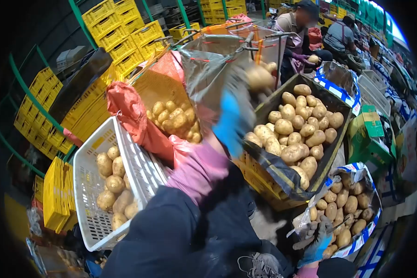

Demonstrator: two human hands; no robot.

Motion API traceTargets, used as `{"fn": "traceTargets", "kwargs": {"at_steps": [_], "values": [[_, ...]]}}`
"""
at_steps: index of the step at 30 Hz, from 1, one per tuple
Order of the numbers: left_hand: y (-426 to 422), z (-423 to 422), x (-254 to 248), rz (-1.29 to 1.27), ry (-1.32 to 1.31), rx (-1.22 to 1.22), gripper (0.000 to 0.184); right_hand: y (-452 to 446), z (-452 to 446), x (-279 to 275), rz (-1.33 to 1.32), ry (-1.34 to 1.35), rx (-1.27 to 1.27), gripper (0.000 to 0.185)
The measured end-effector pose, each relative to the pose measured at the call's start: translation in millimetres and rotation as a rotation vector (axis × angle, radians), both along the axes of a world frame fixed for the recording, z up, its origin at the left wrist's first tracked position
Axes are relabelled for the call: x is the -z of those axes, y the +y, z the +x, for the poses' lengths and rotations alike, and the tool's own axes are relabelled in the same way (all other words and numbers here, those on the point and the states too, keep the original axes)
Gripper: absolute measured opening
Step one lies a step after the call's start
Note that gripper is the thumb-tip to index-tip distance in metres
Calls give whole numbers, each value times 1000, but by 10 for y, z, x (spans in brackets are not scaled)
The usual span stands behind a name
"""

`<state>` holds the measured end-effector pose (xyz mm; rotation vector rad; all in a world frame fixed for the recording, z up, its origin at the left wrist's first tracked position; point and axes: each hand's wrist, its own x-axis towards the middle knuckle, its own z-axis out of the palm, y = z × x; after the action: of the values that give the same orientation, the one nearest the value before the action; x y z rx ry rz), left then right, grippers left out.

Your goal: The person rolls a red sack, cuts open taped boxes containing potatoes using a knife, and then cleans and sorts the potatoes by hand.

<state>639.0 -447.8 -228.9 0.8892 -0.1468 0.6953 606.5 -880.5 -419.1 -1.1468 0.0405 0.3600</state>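
Note:
My left hand (pixel 232 113), in a blue and grey glove below a pink sleeve, is smeared by motion in front of a clear plastic bag (pixel 208 65). A blurred potato (pixel 260 78) is at its fingertips and appears held in them. My right hand (pixel 317 240), also gloved, is low on the right with its fingers apart, over the edge of a carton (pixel 373 194) of potatoes (pixel 342 198). A thin dark line beside it I cannot make out. Between the hands stands a dark-lined yellow crate (pixel 264 183) heaped with potatoes (pixel 295 125).
On the left, a white crate (pixel 85 194) holds several potatoes (pixel 116 184). Behind it is an orange mesh bag (pixel 169 83) with potatoes. Yellow crates (pixel 111 30) are stacked at the back. A co-worker (pixel 296 32) sits beyond, and a green box (pixel 370 134) stands at right.

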Motion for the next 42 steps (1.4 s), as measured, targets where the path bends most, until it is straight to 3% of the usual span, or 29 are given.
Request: {"fn": "traceTargets", "kwargs": {"at_steps": [5,7,8,9,10,11,13,15,16,18,20,21,22,24,26,27,28,29,32,36,37,38,40,42], "values": [[1515,718,-1001,-41,111,-146,41,-394,167,-134,-298,-115,334,26],[1135,995,-1205,-49,191,-229,42,-786,348,-228,-433,-246,471,31],[566,1014,-1197,21,206,-286,42,-874,398,-358,-148,-193,572,31],[-114,917,-1094,147,231,-262,43,-1035,423,-415,-124,-218,610,29],[-591,880,-840,512,82,18,44,-1184,458,-415,-94,-254,629,28],[-1115,825,-462,835,93,-7,43,-1310,533,-312,-78,-191,675,29],[-2290,788,-24,1006,495,569,33,-1551,547,-41,-40,-74,768,29],[-3104,1034,1036,1284,257,716,35,-1641,554,53,34,12,702,32],[-3442,1177,1759,1546,106,465,38,-1654,585,53,42,51,666,32],[-3896,1384,2333,1995,139,480,37,-1572,636,-109,-37,86,689,34],[-4127,1563,2889,2284,63,388,33,-1618,636,-165,-139,11,639,35],[-4168,1570,3156,2240,6,240,31,-1630,606,-205,-187,-47,631,36],[-4269,1637,3199,2357,1,224,27,-1622,609,-190,-79,-4,634,30],[-4220,1781,3228,2359,-173,310,22,-1638,639,-85,132,51,636,25],[-4188,1861,3164,2380,-256,398,21,-1761,844,511,-59,135,454,13],[-4245,1979,3254,2504,-153,525,27,-1586,848,492,-61,164,537,9],[-4315,1879,2967,2522,-63,640,45,-1588,786,189,184,285,586,15],[-4288,1779,2952,2503,42,597,63,-1533,770,77,195,208,538,23],[-4059,1519,2649,2188,389,410,60,-1514,728,72,106,173,535,22],[-3659,1526,2815,885,1047,620,26,-1399,597,245,90,230,394,26],[-3503,1421,2863,685,780,808,30,-1439,627,636,98,233,285,29],[-3361,1251,2885,478,514,951,33,-1358,508,581,-27,195,278,37],[-3356,706,1977,61,667,978,33,-1179,360,93,-153,191,221,30],[-3288,365,1531,237,590,905,40,-998,220,-214,25,130,150,32]]}}
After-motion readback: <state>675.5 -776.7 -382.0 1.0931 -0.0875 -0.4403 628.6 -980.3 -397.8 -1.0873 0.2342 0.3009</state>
